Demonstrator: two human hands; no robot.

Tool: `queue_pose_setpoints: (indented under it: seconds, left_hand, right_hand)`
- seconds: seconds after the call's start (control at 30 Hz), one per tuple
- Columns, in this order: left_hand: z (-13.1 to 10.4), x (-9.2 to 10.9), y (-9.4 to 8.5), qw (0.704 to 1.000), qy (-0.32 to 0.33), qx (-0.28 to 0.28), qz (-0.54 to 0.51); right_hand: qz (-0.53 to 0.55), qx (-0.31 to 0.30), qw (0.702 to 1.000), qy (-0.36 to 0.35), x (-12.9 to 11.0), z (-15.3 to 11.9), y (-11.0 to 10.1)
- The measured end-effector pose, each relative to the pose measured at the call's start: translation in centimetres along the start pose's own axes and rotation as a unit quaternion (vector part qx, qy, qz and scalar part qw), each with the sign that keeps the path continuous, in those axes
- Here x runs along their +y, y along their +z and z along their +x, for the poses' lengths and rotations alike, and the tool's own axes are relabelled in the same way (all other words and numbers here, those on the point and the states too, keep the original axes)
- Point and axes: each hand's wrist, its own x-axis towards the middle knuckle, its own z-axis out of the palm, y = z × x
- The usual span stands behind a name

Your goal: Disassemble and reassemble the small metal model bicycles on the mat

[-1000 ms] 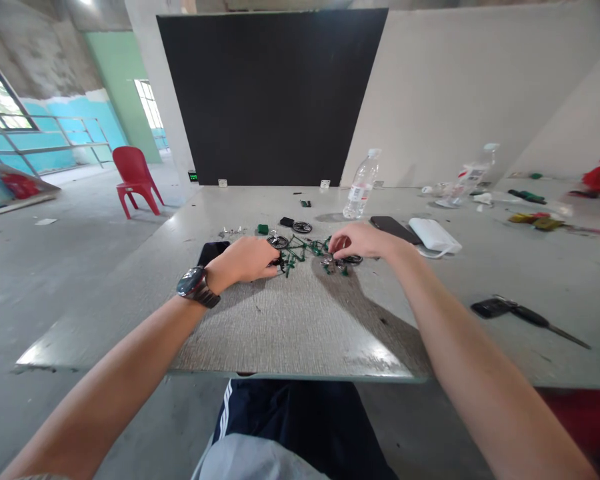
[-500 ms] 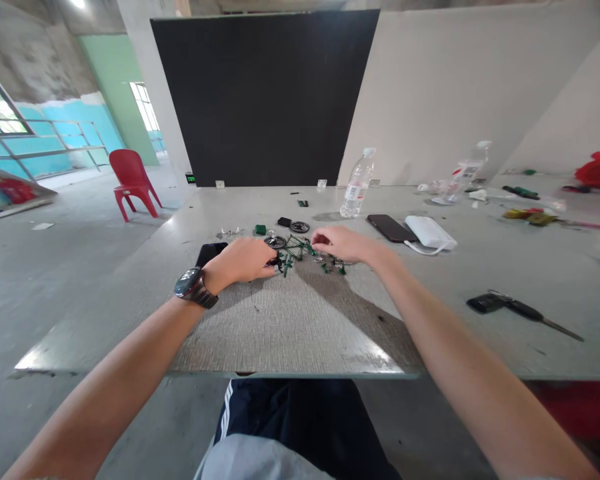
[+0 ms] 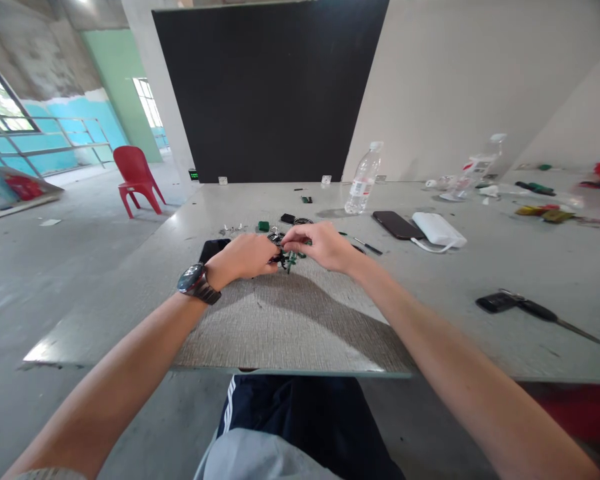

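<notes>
My left hand (image 3: 247,257), with a watch (image 3: 194,280) on its wrist, is closed with its fingertips on a small black part (image 3: 276,257). My right hand (image 3: 320,245) reaches in from the right and pinches close to the left fingertips; what lies in the pinch is hidden. Small green parts (image 3: 291,261) lie below and between the hands. Behind them are a black spoked wheel (image 3: 303,221) and another wheel (image 3: 275,237), partly covered. A green block (image 3: 263,227), a black block (image 3: 287,218) and small silvery bits (image 3: 234,228) lie beyond the left hand.
A dark phone (image 3: 215,250) lies by my left wrist. To the right are a thin screwdriver (image 3: 369,247), another phone (image 3: 397,225), a white power bank (image 3: 439,229), a water bottle (image 3: 364,180) and keys (image 3: 523,307). A black panel (image 3: 270,93) stands at the back.
My right hand has moved left, from over the parts on the right to the left fingertips. The screwdriver now shows behind it. My left hand stays at the black part; the view has shifted slightly.
</notes>
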Motion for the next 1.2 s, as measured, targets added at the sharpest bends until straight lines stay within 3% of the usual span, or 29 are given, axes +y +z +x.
queue_pose_setpoints:
  seconds: [0.47, 0.87, 1.2]
  left_hand:
    - [0.0, -0.1, 0.0, 1.0, -0.001, -0.004, 0.011]
    - [-0.1, 0.3, -0.5, 1.0, -0.021, -0.02, -0.006]
    - [0.1, 0.0, -0.2, 1.0, -0.013, -0.013, -0.004]
  right_hand:
    - [-0.066, 0.005, 0.997, -0.04, 0.2, 0.3, 0.5]
    - [-0.033, -0.032, 0.998, 0.052, 2.0, 0.8, 1.7]
    - [-0.009, -0.034, 0.999, 0.02, 1.8, 0.5, 0.7]
